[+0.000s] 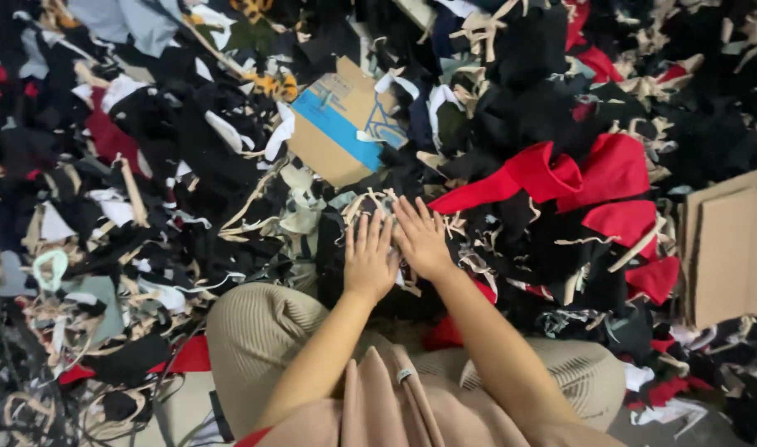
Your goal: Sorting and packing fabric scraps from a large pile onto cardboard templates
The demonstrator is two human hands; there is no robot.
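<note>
Left hand (368,258) and right hand (421,238): fingers flat, spread, grasping nothing, pressed side by side on black scraps (345,248) in the pile before the knees. Beige strips (370,199) tangled at fingertips. Beyond: soft red cloth (560,178), stiff flat cardboard (341,124).

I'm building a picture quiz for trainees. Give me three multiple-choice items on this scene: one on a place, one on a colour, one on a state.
1. Where does the cardboard piece with the blue band lie?
A. Above the hands, on the scraps
B. On the person's lap
C. Under the right hand

2. What colour is the big cloth right of the hands?
A. Green
B. Red
C. Yellow

3. How are the left hand and right hand?
A. Clenched in fists
B. Holding scissors
C. Flat, fingers spread, on the scrap pile

Answers: 1 A, it sits farther up the pile; 2 B, plainly red; 3 C, both palms face down.
</note>
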